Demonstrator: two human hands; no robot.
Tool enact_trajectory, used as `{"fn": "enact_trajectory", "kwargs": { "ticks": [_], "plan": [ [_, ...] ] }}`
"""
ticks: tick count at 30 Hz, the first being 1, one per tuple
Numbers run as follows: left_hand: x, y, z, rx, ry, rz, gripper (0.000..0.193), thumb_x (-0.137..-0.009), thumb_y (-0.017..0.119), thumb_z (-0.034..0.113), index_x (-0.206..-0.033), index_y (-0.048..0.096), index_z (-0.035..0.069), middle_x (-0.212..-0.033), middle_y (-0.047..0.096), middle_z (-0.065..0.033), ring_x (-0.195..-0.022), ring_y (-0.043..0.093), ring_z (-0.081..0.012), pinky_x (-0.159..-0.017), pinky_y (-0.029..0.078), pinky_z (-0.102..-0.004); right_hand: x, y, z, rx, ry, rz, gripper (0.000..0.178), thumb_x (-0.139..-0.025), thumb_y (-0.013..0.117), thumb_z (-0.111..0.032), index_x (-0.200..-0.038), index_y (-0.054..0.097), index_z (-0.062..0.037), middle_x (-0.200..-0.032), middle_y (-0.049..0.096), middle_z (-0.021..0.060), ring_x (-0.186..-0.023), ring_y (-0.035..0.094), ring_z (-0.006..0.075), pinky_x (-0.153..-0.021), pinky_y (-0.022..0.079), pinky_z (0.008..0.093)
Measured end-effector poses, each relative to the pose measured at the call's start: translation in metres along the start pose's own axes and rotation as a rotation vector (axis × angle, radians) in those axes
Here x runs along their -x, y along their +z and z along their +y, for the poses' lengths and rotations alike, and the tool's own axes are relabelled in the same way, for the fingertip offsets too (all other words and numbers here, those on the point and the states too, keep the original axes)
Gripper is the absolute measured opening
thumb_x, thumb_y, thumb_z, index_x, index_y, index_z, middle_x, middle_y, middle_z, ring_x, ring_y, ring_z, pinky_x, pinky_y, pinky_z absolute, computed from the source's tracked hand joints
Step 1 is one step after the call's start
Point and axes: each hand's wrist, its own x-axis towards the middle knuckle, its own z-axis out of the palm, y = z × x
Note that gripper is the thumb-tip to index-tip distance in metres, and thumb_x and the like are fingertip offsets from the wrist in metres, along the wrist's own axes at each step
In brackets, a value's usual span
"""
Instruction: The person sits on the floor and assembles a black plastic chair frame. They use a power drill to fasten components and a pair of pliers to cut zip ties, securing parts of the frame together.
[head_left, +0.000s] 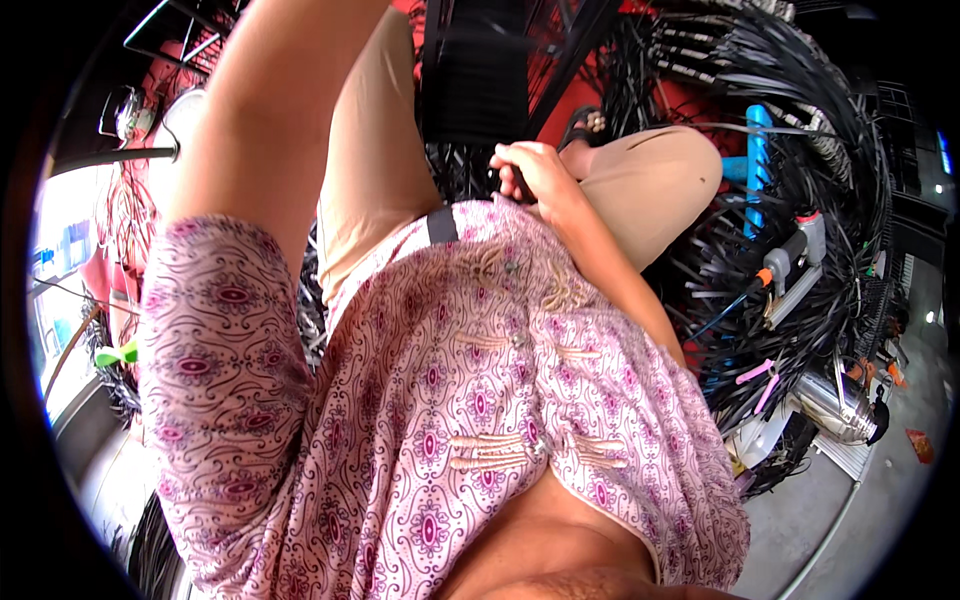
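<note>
My right hand (540, 172) is in front of my lap, its fingers curled closed. A little of something dark shows inside the curl, too hidden to name. Just beyond this hand stands a black frame (475, 95) with a panel of close-set black strips, between my knees. My left arm (285, 100) stretches up past the upper edge of the picture, so that hand is out of sight.
Heaps of loose black strips (800, 150) lie on my right around a blue bar (757, 170). A grey air tool (788, 262) with a hose, pink-handled scissors (760, 382) and a silver cylinder (835, 407) rest there. A red surface (570, 75) shows behind the frame.
</note>
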Motion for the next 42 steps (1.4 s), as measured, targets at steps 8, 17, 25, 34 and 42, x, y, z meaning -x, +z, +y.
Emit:
{"fn": "enact_trajectory", "kwargs": {
  "ticks": [8, 17, 25, 34, 42],
  "plan": [
    [0.112, 0.008, 0.065, 0.197, -0.032, -0.096, 0.044, -0.083, 0.074, 0.051, -0.086, 0.077, 0.006, -0.072, 0.07, -0.0162, -0.07, 0.07, -0.033, -0.065, 0.053, -0.0441, 0.135, 0.018, -0.137, 0.033, -0.386, 0.026, 0.024, -0.095, 0.069, -0.023, -0.084, 0.071, -0.0019, -0.07, 0.062, 0.0008, -0.064, 0.058, 0.0071, -0.062, 0.046, 0.0218],
    [0.226, 0.02, 0.095, 0.307, -0.054, -0.147, 0.032, -0.082, 0.074, 0.036, -0.096, 0.074, 0.007, -0.089, 0.072, -0.0104, -0.081, 0.071, -0.0324, -0.071, 0.055, -0.0421, 0.091, 0.001, -0.097, -0.189, -0.543, 0.119, 0.025, -0.094, 0.067, -0.023, -0.082, 0.07, -0.001, -0.097, 0.072, 0.0126, -0.074, 0.067, 0.0168, -0.07, 0.054, 0.0265],
    [0.269, 0.045, 0.098, 0.41, -0.12, -0.325, 0.033, -0.078, 0.078, 0.028, -0.104, 0.072, 0.009, -0.099, 0.073, -0.0085, -0.091, 0.071, -0.0303, -0.078, 0.056, -0.041, 0.074, -0.014, -0.072, -0.338, -0.684, 0.005, 0.021, -0.1, 0.06, -0.013, -0.114, 0.064, 0.0025, -0.106, 0.069, 0.0157, -0.092, 0.072, 0.0233, -0.082, 0.061, 0.0357],
    [0.268, 0.048, 0.106, 0.33, -0.073, -0.318, 0.045, -0.076, 0.082, 0.04, -0.104, 0.069, 0.007, -0.095, 0.071, -0.0093, -0.088, 0.07, -0.0306, -0.075, 0.055, -0.0419, 0.075, -0.012, -0.117, 0.273, -0.932, 0.227, 0.021, -0.1, 0.066, -0.016, -0.105, 0.074, 0.0024, -0.089, 0.075, 0.0081, -0.068, 0.07, 0.0105, -0.056, 0.054, 0.0214],
    [0.272, 0.055, 0.107, 0.271, -0.069, -0.25, 0.042, -0.081, 0.078, 0.045, -0.1, 0.07, 0.008, -0.091, 0.072, -0.0079, -0.084, 0.07, -0.0302, -0.074, 0.055, -0.0418, 0.064, -0.007, -0.131, 0.337, -0.954, 0.241, 0.019, -0.098, 0.067, -0.017, -0.103, 0.076, -0.0009, -0.088, 0.076, 0.007, -0.069, 0.069, 0.0089, -0.058, 0.053, 0.02]
  ]
}}
